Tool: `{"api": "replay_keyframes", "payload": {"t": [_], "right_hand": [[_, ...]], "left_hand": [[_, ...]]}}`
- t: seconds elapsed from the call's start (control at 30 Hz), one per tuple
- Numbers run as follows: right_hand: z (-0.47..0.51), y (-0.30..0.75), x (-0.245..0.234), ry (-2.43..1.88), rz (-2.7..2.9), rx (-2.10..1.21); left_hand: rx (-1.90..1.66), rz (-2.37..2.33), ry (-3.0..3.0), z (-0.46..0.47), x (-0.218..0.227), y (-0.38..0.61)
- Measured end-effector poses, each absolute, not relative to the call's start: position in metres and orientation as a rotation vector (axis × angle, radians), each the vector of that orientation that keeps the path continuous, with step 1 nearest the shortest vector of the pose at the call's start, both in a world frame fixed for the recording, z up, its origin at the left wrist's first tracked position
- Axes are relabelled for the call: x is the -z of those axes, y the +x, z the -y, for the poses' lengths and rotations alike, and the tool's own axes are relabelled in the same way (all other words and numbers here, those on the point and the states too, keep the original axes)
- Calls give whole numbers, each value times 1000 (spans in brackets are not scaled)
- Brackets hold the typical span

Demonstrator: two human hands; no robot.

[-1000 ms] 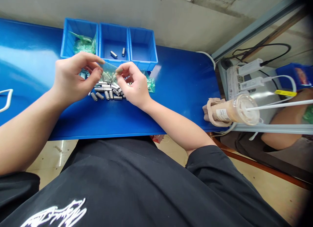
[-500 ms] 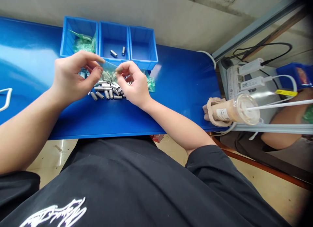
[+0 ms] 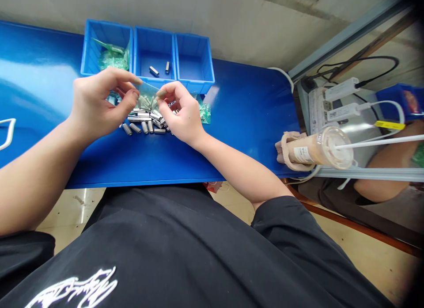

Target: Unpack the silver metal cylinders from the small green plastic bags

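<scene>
Currently, in the head view, the left hand (image 3: 102, 98) and the right hand (image 3: 181, 111) hold a small clear bag (image 3: 148, 92) between them, over the table (image 3: 245, 109). Each has thumb and fingers closed on the plastic, the left at its upper left corner, the right at its right side. Metal pieces show through the film, though I cannot tell whether they all lie inside it or partly behind it. Just below the bag, a pile of short metal tubes (image 3: 145, 127) lies on the blue surface, and a green bag (image 3: 205, 113) rests beside the right hand. Behind the hands stand three blue bins side by side: the left bin (image 3: 90, 51) holds green plastic (image 3: 114, 59), the middle bin (image 3: 139, 56) has two metal tubes, and the right bin (image 3: 200, 87) adjoins it. Well to the right, a drink cup (image 3: 303, 153) sits in a cardboard holder (image 3: 284, 151).
</scene>
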State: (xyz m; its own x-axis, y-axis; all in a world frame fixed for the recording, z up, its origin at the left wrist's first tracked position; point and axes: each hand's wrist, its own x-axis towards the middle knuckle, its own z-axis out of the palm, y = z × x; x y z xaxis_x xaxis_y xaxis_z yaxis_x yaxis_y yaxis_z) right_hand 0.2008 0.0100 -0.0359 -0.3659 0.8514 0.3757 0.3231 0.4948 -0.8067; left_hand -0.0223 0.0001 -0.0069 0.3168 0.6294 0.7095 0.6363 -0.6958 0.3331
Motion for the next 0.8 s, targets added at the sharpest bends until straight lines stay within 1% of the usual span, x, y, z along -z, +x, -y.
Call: {"api": "replay_keyframes", "payload": {"t": [0.5,0.8], "right_hand": [[-8,200,34,-1005,1950,-837],[-7,201,34,-998,1878,-882]], "left_hand": [[1320,1234,-2535,3,4,-21],[1388,1267,-2560,5,3,-18]]}}
